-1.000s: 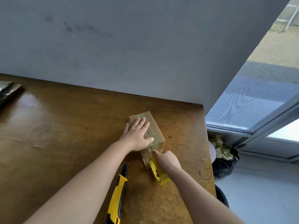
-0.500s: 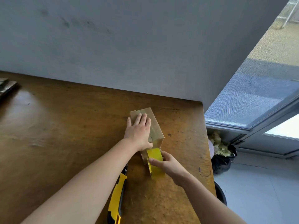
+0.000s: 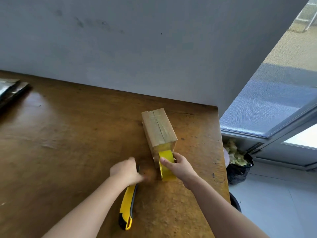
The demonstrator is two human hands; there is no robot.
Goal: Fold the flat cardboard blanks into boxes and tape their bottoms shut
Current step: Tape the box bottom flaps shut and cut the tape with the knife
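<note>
A small cardboard box [image 3: 158, 129] lies on the wooden table [image 3: 68, 143], and a strip of tape runs along the seam on its top face. My right hand [image 3: 181, 169] grips a yellow tape roll [image 3: 166, 156] held against the box's near end. My left hand [image 3: 125, 172] is off the box and motion-blurred, lying over the blade end of a yellow utility knife [image 3: 127, 206] that rests on the table. Whether its fingers hold the knife is unclear.
Flat cardboard blanks [image 3: 10, 90] sit at the table's far left edge. A grey wall runs behind the table. The table's right edge is close to the box, and below it on the floor are a black rubbish bag [image 3: 238, 170] and a dark bin.
My left hand lifted off the box top and moved back to the knife. My right hand kept the tape roll at the box's near end.
</note>
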